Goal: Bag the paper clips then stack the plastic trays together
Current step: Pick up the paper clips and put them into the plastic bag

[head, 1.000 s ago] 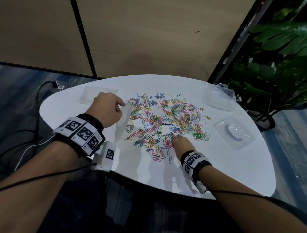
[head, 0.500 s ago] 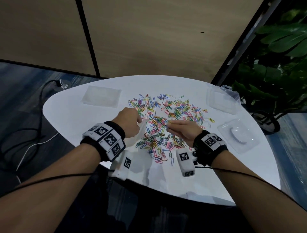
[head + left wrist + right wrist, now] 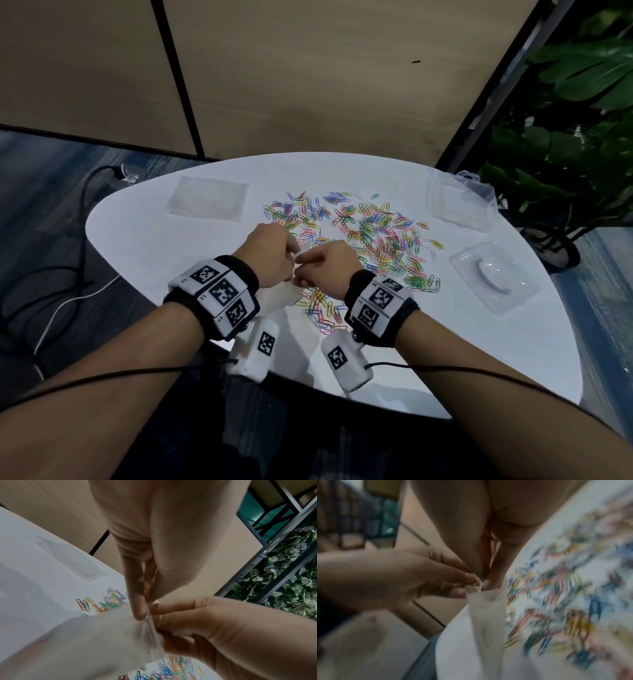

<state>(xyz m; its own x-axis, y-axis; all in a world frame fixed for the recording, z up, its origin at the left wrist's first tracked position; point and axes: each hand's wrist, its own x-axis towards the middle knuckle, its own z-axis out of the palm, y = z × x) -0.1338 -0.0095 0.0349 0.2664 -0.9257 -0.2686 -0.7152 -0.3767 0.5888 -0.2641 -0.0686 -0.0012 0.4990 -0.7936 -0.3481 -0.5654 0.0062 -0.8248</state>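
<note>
At frame centre, my left hand (image 3: 272,251) and right hand (image 3: 329,265) pinch the clear bag's (image 3: 96,639) mouth, seemingly shut; paper clips (image 3: 370,236) lie scattered beyond, blurred in the right wrist view.

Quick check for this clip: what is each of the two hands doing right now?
Left hand: fingers pinch the top edge of the clear bag.
Right hand: fingertips pinch the same edge of the bag, opposite the left; no paper clips visible in it.
</note>
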